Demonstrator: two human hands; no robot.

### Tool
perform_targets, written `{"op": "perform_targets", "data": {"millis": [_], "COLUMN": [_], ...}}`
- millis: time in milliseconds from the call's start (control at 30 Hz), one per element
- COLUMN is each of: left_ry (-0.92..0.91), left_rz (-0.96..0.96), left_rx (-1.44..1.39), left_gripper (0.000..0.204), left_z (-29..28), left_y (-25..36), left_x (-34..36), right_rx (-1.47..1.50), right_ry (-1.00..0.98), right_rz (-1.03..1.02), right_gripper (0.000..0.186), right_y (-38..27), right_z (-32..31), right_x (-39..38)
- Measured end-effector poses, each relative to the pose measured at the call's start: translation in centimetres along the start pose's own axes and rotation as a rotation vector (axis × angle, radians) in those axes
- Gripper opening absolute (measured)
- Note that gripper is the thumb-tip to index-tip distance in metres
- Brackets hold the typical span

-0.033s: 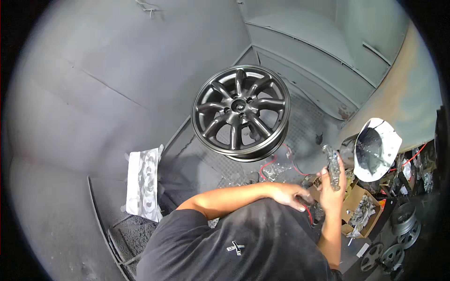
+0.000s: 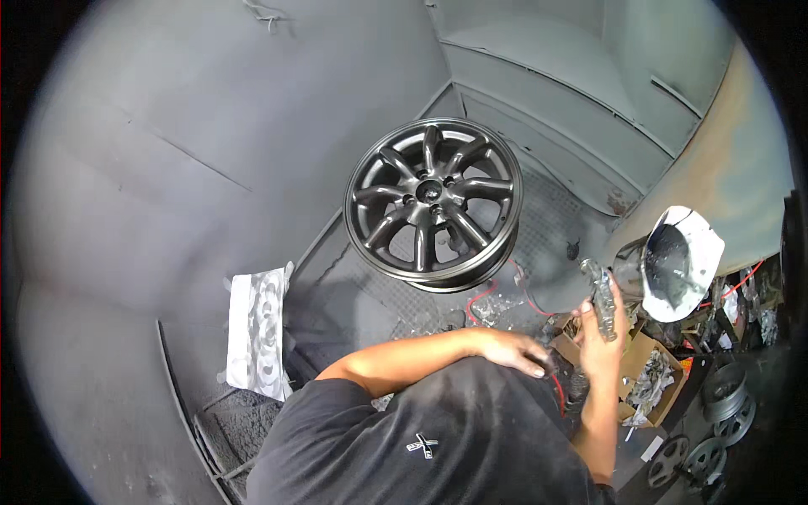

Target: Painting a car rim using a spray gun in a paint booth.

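Observation:
My right hand [image 2: 599, 332] is closed round a grimy spray gun [image 2: 599, 286] with a cup [image 2: 631, 261] topped by white, paint-darkened paper [image 2: 699, 261]. My left hand [image 2: 518, 352] is curled beside a red hose [image 2: 559, 396] just below it; what its fingers hold is too dark to make out. Above my hands, a glossy dark grey multi-spoke wheel rim [image 2: 419, 240] lies face up, raised over the gritty floor [image 2: 547, 227].
Grey booth walls [image 2: 210, 101] enclose the left and back, with a curved panel [image 2: 749, 143] at right. A white masked piece [image 2: 252, 328] stands at left. A cardboard box [image 2: 652, 404] of crumpled material and several loose rims [image 2: 725, 396] sit at lower right.
My right hand has shifted slightly right with the spray gun, and the paper-topped cup has risen a little. My left hand has moved only slightly.

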State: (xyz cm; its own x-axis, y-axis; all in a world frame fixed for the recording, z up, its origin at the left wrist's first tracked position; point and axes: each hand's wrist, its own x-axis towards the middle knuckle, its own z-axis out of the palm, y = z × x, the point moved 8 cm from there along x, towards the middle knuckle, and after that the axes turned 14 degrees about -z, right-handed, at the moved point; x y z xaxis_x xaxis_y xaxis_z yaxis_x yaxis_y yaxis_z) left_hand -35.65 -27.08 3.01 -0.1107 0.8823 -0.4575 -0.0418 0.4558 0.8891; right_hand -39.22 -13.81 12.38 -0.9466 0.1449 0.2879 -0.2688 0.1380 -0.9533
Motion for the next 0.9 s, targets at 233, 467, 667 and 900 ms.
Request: {"op": "perform_targets", "data": {"millis": [233, 467, 667, 900], "left_ry": [0.101, 0.664, 1.218, 1.122], "left_rz": [-0.147, -0.585, -0.133, -0.077], "left_rx": [-0.33, -0.547, -1.343, -1.421], "left_gripper": [0.062, 0.038, 0.023, 0.017], "left_z": [-3.5, -8.7, -17.6, -21.3], "left_y": [-13.1, -34.4, -38.3, -36.6], "left_x": [-10.9, -23.2, -29.9, -31.0], "right_rx": [0.148, 0.156, -0.048, -0.118], "right_ry": [-0.152, -0.399, -0.501, -0.433], "right_rz": [0.052, 0.083, 0.103, 0.096], "right_gripper": [0.059, 0.061, 0.051, 0.051], "right_y": [-6.9, -14.0, -13.9, -12.6], "right_z": [4.1, 16.4, 24.8, 28.4], "right_x": [4.1, 9.8, 15.7, 17.6]}}
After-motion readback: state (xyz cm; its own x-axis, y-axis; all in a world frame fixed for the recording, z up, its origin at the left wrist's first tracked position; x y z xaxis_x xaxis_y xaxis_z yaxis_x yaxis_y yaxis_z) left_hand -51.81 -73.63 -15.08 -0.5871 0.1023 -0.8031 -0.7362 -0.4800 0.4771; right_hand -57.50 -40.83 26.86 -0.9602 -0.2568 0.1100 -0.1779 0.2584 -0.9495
